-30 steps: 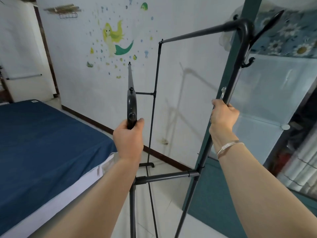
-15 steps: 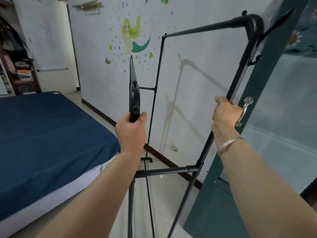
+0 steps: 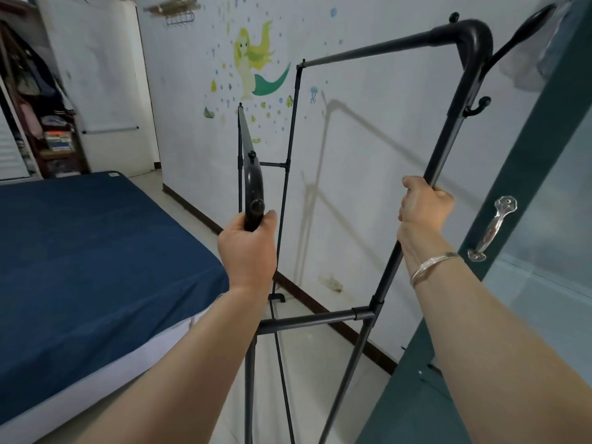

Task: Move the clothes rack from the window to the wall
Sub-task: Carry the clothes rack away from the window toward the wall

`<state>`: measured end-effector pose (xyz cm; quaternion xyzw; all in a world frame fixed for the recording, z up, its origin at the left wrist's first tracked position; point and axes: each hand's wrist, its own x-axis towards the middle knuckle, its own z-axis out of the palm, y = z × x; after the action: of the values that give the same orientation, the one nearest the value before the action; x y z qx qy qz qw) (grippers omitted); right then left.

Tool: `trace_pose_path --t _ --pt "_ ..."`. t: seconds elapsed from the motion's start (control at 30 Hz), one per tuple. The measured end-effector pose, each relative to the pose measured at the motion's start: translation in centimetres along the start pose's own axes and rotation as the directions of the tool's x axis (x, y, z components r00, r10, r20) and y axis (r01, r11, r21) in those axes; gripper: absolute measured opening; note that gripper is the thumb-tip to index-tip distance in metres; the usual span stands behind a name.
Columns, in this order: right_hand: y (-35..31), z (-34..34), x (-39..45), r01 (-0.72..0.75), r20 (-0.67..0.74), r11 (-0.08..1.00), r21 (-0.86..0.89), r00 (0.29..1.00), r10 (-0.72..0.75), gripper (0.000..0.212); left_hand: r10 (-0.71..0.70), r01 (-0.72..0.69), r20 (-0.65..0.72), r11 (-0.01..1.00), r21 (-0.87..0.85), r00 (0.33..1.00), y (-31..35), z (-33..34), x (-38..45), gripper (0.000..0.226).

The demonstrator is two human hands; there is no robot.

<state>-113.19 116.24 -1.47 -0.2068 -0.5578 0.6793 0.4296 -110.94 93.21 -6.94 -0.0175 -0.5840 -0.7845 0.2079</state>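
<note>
At the far left an open closet [image 3: 38, 100] shows hanging clothes and stacked shelves, and below it a bed [image 3: 80, 267] with a dark blue cover over a white mattress edge fills the lower left. Beyond the bed the white wall [image 3: 368, 139] runs back into the room, carrying a mermaid sticker [image 3: 253, 68] ringed by small sea creatures, with a wire hook rail [image 3: 179, 17] high up near the corner. In front of that wall stands the black clothes rack [image 3: 378, 52] — empty of clothes, its frame close to the wall but not plainly touching it, its shadow thrown on the plaster. The left hand [image 3: 248, 248] is wrapped around the near left upright of the rack, just under its curved top end, thumb pressed against the post. A lower crossbar [image 3: 314, 320] joins the two near uprights between the forearms. The right hand [image 3: 423, 209] is closed in a fist around the slanting right upright, a silver bracelet [image 3: 432, 265] on that wrist. Above it the upright bends into the top bar, and a small side hook [image 3: 477, 107] juts out toward the right. At the far right edge stands a teal-framed glass door [image 3: 544, 155] with a clear handle [image 3: 493, 229] — just beside the rack's right post.
</note>
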Motion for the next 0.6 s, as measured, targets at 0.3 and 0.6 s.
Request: trace_pose_path --t 0.3,0.6 --pt "2.5 5.8 4.3 0.000 -0.007 1.000 -0.013 1.000 0.000 0.025 0.012 -0.012 0.002 1.000 0.015 1.000 -2.8 2.0 6.7 0.036" --pt "4.5 9.9 8.0 0.000 -0.002 1.000 -0.023 1.000 0.000 0.025 -0.007 0.007 0.012 1.000 0.023 1.000 -4.4 3.6 11.7 0.038"
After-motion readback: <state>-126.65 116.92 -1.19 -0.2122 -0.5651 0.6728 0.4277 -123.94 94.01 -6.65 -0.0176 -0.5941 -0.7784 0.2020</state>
